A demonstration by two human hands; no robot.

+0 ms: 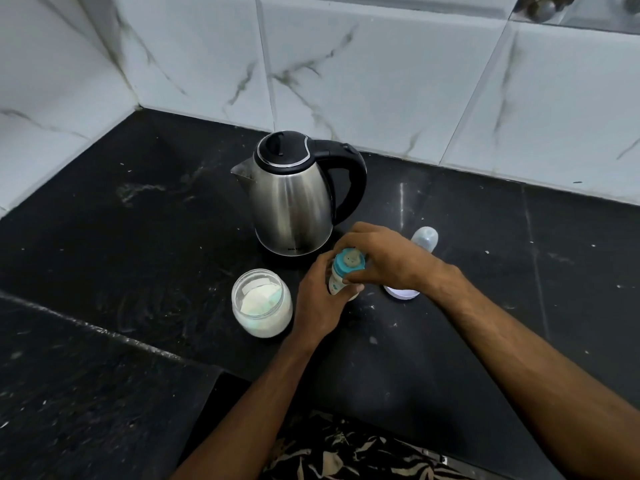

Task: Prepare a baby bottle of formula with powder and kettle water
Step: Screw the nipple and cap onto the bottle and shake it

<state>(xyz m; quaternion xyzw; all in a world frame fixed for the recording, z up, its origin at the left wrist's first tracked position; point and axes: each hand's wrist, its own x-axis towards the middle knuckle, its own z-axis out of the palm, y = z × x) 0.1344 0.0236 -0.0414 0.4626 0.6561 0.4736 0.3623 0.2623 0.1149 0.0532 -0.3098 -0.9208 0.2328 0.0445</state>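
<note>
- Holding the baby bottle (337, 280) upright on the black table (138, 237), in the head view the left hand (320, 303) wraps its body while the right hand (388, 261) pinches the teal collar (348, 263) at the top, the nipple in its middle; both sets of fingers are curled onto the bottle, neither hand free.
- The bottle stands just in front of the steel kettle (294, 202) and just right of the open powder jar (261, 301), near the table's front edge.
- Its long axis runs vertical, nipple end up toward the camera, base down on the table; I cannot tell how full it is, as the hands hide most of the body.
- It looks like a small, light plastic bottle, stiff in the body, soft at the nipple. I judge it easy to tip, so a grip round the body with the other hand turning the ribbed collar suits it best.
- The collar is probably being screwed on or off; which way cannot be told.
- A clear dome cap (425, 239) lies right of the kettle, and a white lid (401, 292) lies under the right wrist.
- The kettle's lid is shut, spout pointing left, handle right.
</note>
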